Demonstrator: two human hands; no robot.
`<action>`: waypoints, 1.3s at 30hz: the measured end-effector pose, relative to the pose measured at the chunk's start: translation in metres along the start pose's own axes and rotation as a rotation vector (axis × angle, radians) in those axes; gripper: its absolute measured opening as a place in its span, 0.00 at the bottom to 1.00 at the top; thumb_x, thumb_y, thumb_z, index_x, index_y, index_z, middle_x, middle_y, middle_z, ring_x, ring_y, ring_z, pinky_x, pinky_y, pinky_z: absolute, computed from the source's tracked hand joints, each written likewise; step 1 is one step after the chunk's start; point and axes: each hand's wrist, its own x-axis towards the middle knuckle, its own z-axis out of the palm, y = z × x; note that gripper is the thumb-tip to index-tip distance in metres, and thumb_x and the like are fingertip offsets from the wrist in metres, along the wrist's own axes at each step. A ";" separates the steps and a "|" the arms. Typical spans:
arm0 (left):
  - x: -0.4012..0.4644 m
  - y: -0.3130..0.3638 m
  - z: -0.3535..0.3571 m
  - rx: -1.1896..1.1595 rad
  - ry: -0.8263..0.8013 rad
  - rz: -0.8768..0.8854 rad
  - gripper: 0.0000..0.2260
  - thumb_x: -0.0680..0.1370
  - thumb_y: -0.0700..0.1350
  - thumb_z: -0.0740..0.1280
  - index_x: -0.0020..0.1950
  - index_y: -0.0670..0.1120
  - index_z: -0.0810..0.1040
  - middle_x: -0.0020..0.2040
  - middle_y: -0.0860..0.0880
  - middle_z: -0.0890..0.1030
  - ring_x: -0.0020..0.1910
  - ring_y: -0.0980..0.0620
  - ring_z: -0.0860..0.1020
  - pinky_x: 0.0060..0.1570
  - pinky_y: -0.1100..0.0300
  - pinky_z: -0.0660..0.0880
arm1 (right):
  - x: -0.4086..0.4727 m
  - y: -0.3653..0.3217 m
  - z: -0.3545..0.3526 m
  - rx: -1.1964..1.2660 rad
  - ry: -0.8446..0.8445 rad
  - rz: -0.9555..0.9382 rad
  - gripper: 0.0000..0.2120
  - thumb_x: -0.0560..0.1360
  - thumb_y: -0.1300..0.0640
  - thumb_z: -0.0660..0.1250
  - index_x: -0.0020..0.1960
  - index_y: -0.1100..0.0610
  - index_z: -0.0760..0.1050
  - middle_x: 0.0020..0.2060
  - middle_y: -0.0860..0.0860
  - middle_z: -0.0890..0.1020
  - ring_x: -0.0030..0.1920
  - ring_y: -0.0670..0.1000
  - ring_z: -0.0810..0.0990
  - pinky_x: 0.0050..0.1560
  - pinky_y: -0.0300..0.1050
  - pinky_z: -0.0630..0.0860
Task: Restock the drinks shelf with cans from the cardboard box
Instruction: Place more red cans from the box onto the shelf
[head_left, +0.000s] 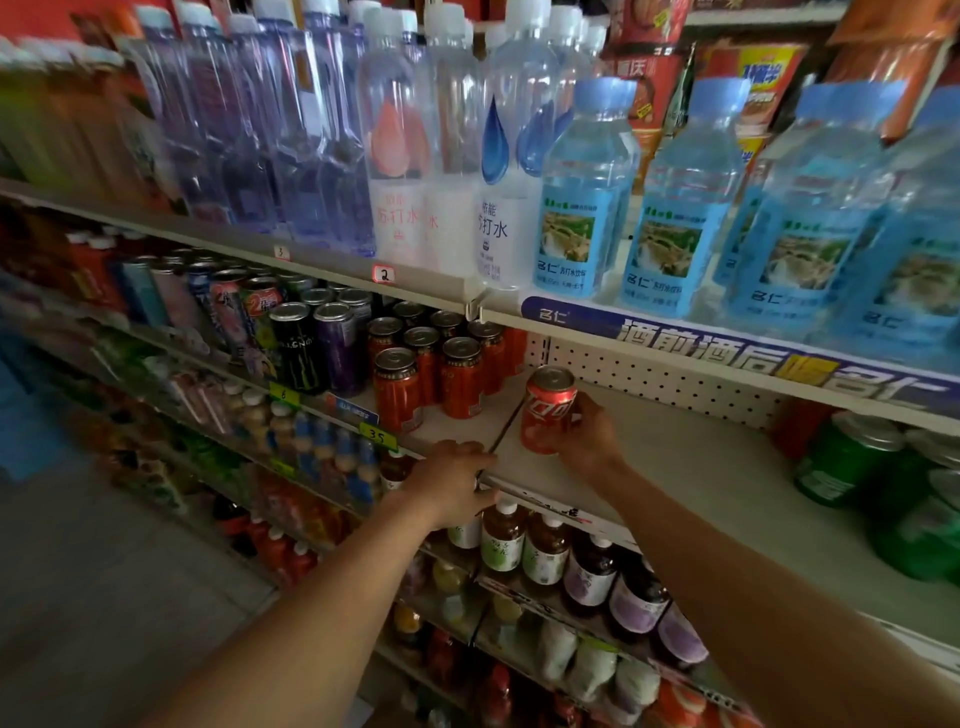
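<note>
The right hand (584, 436) grips a red cola can (548, 410) upright on the middle drinks shelf (675, 467), its fingers curled round the can's far side while the can's base meets the shelf board just right of a thin metal divider (506, 421). At about ten o'clock from the can, across the divider, stands a cluster of darker red cans (431, 364) in rows, near the held can but apart from it; farther out toward nine o'clock are a black can (297, 345) and a purple one (337, 348). The left hand (452, 483) rests at the shelf's front edge at roughly seven o'clock from the cola can, fingers bent over the lip near the divider's front end (whether they clasp the edge or merely lie on it I cannot tell). At three o'clock, well apart, green cans (852, 457) sit on the same shelf. Above, at twelve o'clock, blue-labelled water bottles (587, 208) line the upper shelf.
</note>
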 end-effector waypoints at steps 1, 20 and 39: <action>0.000 -0.001 0.001 0.017 -0.011 0.007 0.25 0.79 0.58 0.64 0.74 0.53 0.68 0.72 0.51 0.69 0.71 0.46 0.64 0.68 0.54 0.65 | 0.004 0.003 0.002 0.008 0.002 0.009 0.33 0.63 0.61 0.81 0.65 0.57 0.73 0.50 0.48 0.80 0.48 0.47 0.80 0.41 0.32 0.73; 0.018 -0.011 -0.007 0.009 -0.031 0.042 0.19 0.79 0.57 0.64 0.68 0.53 0.74 0.61 0.51 0.75 0.61 0.50 0.73 0.60 0.54 0.72 | 0.074 0.021 0.004 -0.164 0.165 0.119 0.24 0.66 0.48 0.78 0.60 0.52 0.77 0.56 0.50 0.83 0.54 0.49 0.81 0.55 0.44 0.77; 0.023 -0.011 -0.011 0.042 -0.064 0.026 0.19 0.78 0.58 0.64 0.68 0.55 0.74 0.62 0.53 0.75 0.62 0.51 0.73 0.59 0.57 0.69 | 0.112 0.026 0.018 -0.275 0.283 0.153 0.25 0.68 0.44 0.75 0.61 0.52 0.77 0.57 0.52 0.83 0.57 0.54 0.81 0.57 0.46 0.75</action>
